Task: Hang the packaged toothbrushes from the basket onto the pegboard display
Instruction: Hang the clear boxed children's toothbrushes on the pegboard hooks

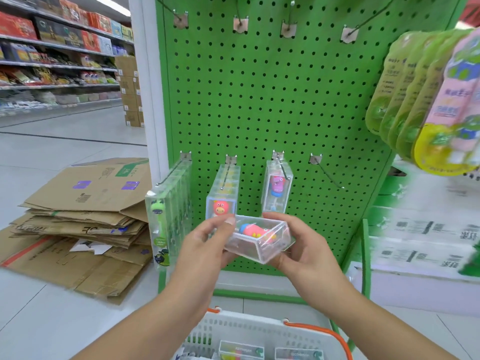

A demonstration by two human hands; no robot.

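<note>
The box (pixel 259 236), a clear hard-plastic case with a pink-and-blue toothbrush inside, lies on its side just below the pegboard's (pixel 259 100) lower hooks, grasped at either end by the left hand (pixel 207 237) and right hand (pixel 298 240). Its slick walls could slip as it is turned upright, and its hang hole (not visible here) might miss the thin wire hook (pixel 328 175), bare, up and right of the box. The white lattice basket (pixel 246 331) sits below.
</note>
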